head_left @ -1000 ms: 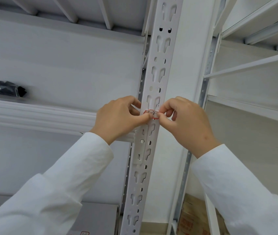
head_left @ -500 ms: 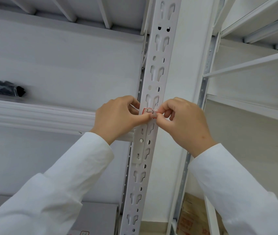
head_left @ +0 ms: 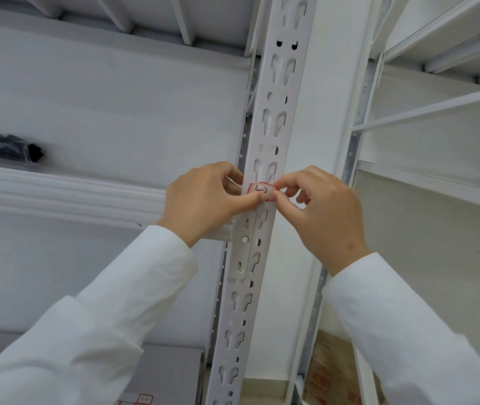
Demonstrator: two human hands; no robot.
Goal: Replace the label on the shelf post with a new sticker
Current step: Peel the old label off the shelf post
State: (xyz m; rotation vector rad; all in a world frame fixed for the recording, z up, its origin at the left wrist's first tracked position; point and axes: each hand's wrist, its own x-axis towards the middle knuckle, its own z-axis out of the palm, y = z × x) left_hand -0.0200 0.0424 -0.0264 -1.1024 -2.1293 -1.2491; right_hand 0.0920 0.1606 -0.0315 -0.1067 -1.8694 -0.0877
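The sticker (head_left: 263, 190), white with a red border and handwritten marks, lies on the front of the white slotted shelf post (head_left: 274, 118), just below a keyhole slot, between the two hands; whether it is being pressed on or peeled off cannot be told. If pressing, the step would go best by rubbing from the middle outward so the edges seat flat and the sticker stays square. The left hand (head_left: 203, 200) comes in from 8 o'clock, thumb laid over the sticker's lower edge, fingers curled behind the post; the right hand (head_left: 317, 209) comes from 4 o'clock, thumb and forefinger closed on the sticker's right edge, the other fingers loosely curled.
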